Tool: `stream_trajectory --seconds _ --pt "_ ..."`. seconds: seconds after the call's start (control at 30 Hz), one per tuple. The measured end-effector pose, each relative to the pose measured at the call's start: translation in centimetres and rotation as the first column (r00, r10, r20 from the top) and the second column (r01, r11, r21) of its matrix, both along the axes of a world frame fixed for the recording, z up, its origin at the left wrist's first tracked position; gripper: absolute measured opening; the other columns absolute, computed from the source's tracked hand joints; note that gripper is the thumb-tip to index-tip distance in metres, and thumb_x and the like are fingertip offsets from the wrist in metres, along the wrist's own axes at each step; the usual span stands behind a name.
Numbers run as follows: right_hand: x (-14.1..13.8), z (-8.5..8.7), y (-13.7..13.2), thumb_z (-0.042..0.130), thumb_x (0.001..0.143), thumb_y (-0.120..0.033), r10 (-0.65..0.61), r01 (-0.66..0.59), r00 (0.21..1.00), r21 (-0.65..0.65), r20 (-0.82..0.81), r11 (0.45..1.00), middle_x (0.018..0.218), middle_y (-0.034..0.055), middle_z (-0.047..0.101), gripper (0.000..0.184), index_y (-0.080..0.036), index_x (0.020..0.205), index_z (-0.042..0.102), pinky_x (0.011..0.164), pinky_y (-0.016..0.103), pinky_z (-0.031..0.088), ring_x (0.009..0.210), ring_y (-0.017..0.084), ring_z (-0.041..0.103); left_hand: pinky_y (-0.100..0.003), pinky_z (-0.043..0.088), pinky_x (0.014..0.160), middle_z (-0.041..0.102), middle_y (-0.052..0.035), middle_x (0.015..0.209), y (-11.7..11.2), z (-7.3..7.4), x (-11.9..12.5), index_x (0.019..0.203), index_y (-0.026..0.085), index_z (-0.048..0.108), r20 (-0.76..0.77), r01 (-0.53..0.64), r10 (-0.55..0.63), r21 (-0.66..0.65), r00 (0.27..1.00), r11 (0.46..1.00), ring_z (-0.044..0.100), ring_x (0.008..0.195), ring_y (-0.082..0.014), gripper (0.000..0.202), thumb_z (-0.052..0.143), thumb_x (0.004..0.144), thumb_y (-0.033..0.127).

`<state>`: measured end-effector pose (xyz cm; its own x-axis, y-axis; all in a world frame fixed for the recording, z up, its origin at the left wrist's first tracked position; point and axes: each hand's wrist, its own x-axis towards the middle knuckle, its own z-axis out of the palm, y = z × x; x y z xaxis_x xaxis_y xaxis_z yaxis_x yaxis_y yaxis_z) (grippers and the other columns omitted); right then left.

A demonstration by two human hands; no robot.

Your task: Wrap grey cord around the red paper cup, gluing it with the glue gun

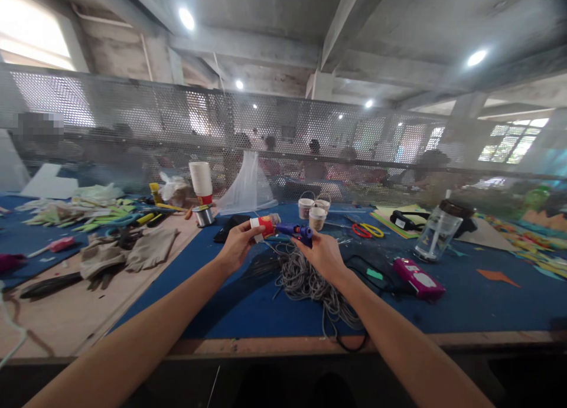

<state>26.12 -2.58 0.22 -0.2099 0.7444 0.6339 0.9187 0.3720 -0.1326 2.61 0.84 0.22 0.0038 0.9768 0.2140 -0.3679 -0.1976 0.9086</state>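
Tilted on its side, a red and white paper cup [267, 226] is gripped by my left hand [238, 245]. My right hand [326, 254] is wrapped round a blue glue gun [296, 230], whose nozzle points left at the cup. Whether the nozzle touches the cup I cannot tell. Below the glue gun lies a tangled heap of grey cord [305, 278] on the blue mat [212, 313]. Just behind my hands stand several small cups with handles [317, 217], wrapped in a pale material.
Scissors [367, 229], a clear bottle [436, 234] and a magenta box [419, 278] lie to the right. Stacked paper cups [201, 179], a wire spool [204, 216], work gloves [150, 250] and paper scraps are at the left. A perforated metal screen [283, 124] spans the back.
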Motion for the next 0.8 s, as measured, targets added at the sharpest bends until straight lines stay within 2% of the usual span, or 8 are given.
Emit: stream_trajectory --seconds 0.2,0.8 --pt "-0.03 0.12 -0.14 0.052 0.096 -0.058 -0.011 0.011 1.0 -0.01 0.017 1.0 0.078 0.0065 0.076 0.041 -0.021 0.103 0.068 0.059 0.027 0.034 0.071 0.025 0.072 -0.03 0.052 0.071 0.076 -0.0081 0.084 0.09 0.09 -0.09 0.087 0.013 0.078 -0.001 -0.023 0.023 -0.004 1.0 1.0 0.066 0.073 -0.018 0.034 0.089 0.058 0.027" --pt "0.02 0.14 -0.16 0.053 0.096 -0.055 0.017 -0.016 1.0 -0.037 0.009 0.999 0.079 0.0058 0.075 0.037 -0.022 0.099 0.068 0.06 0.026 0.035 0.072 0.024 0.071 -0.029 0.051 0.069 0.076 -0.0081 0.083 -0.18 0.32 -0.28 0.089 0.011 0.077 -0.008 -0.014 0.014 0.018 1.0 1.0 0.065 0.071 -0.0164 0.031 0.086 0.061 0.025"
